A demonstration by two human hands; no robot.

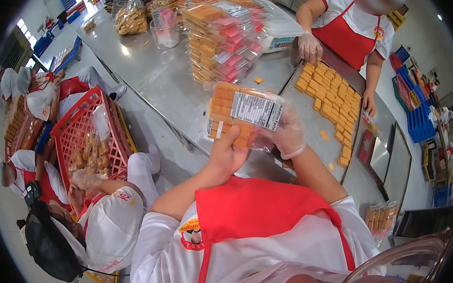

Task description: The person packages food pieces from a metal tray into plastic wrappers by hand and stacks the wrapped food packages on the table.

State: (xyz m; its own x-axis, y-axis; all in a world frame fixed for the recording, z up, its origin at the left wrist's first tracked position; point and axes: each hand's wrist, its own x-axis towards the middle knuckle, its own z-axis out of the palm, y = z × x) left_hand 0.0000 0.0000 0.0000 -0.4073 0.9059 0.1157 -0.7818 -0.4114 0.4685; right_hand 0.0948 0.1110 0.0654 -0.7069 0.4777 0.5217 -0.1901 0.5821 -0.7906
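Note:
A clear plastic pack of golden-brown square biscuits [218, 104] is held up in front of my chest, its white printed label facing me. My bare left hand [227, 152] grips the lower left part, thumb on the near face. On the right end, my right hand [290, 134], in a clear plastic glove, is closed round the pack; some of its fingers are hidden behind it. Just beyond stands a tall stack of similar filled packs [214, 42]. To the right, loose square biscuits [331, 94] lie in rows on a metal tray [290, 97].
Across the steel table [143, 73], a co-worker's gloved hand [310, 48] touches the tray's far end. A clear cup [165, 34] and bagged biscuits [130, 19] stand at the back. On the left, co-workers sit around a red crate [80, 116]. More packs [381, 217] lie at lower right.

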